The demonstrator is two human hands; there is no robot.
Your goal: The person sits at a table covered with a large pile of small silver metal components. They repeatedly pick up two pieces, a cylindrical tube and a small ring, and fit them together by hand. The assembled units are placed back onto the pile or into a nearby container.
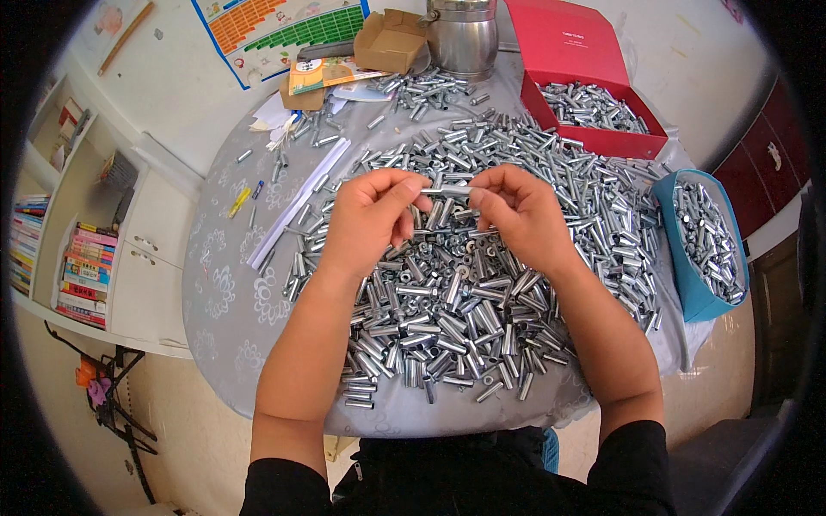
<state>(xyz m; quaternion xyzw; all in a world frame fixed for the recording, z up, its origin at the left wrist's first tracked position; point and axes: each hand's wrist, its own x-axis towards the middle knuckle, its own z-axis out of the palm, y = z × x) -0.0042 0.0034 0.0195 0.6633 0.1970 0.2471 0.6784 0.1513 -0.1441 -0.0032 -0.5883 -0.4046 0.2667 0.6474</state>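
Note:
Above a wide heap of metal sleeves and bolts (456,322), my two hands hold one silver sleeve anchor (449,190) level between them. My left hand (368,217) is closed, its thumb and forefinger pinching the anchor's thin left end. On the thicker, tube-like right end, the thumb and fingers of my right hand (527,219) are also closed. The fingertips partly cover both ends. Loose sleeves, bolts, washers and nuts lie under and around the hands, the nearer ones mostly short hollow tubes.
An open red box (615,144) full of anchors stands at the back right, with a blue fabric bin (688,284) of metal pieces nearer. A metal pot (463,43) and a cardboard box (389,43) stand behind. A white strip (297,206) edges the heap's left side.

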